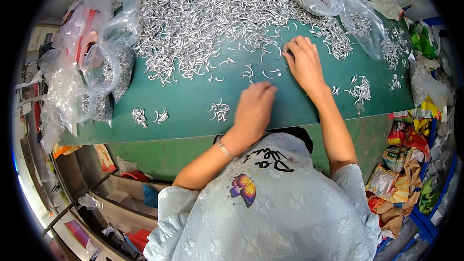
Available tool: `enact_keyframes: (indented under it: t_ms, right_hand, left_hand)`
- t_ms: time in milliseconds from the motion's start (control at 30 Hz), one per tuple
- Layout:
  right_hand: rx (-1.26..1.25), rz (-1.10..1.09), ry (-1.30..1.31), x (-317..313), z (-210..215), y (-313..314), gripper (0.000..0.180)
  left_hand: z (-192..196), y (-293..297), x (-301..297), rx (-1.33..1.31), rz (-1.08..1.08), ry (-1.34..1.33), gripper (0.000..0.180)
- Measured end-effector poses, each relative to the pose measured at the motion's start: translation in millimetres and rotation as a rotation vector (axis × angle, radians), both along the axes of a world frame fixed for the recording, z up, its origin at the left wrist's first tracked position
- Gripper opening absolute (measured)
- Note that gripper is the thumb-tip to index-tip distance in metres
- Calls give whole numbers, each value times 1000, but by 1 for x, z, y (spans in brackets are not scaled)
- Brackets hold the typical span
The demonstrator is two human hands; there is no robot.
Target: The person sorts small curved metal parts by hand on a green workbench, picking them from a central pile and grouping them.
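Observation:
A large heap of small, curved, silvery metal pieces (203,14) covers the far part of the green tabletop (179,101). At the heap's near edge is my right hand (304,63), its fingers curled together beside a few loose curved pieces. What its fingertips hold, if anything, is too small to make out. My left hand (253,108) hovers nearer to me, smeared by motion, so its fingers and any contents cannot be read. Just left of it lies a small cluster of curved pieces (220,110). Other small piles (139,117) sit farther left along the front edge.
Clear plastic bags of metal pieces (116,70) crowd the table's left side. Another open plastic bag (362,24) lies at the far right, near a pale glove (384,2). More pieces (360,89) are piled right of my right hand. Colourful packages (386,183) fill blue shelving beyond.

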State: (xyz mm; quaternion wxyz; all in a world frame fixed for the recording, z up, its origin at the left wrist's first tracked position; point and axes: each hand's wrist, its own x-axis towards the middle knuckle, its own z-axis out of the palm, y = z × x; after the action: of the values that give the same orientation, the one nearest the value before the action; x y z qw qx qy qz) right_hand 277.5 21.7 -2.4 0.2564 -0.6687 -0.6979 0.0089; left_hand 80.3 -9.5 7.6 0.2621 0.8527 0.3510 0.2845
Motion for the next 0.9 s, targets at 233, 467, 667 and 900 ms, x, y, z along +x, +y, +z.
enact_keyframes:
  t_ms: [233,467,667,900]
  right_hand:
    - [-53,119,10,-45,22,-47,6]
    - [-408,257,464,-84,20,-48,21]
    - [6,169,124,-68,8,-15,28]
    - [53,189,160,-73,12,-18,24]
  left_hand:
    - [8,-12,-69,-26,322,149,30]
    - [2,-23,-70,-41,270,44,34]
    - [-2,-15,-61,-7,131,133,26]
    - [-9,-18,-81,-45,180,63,21]
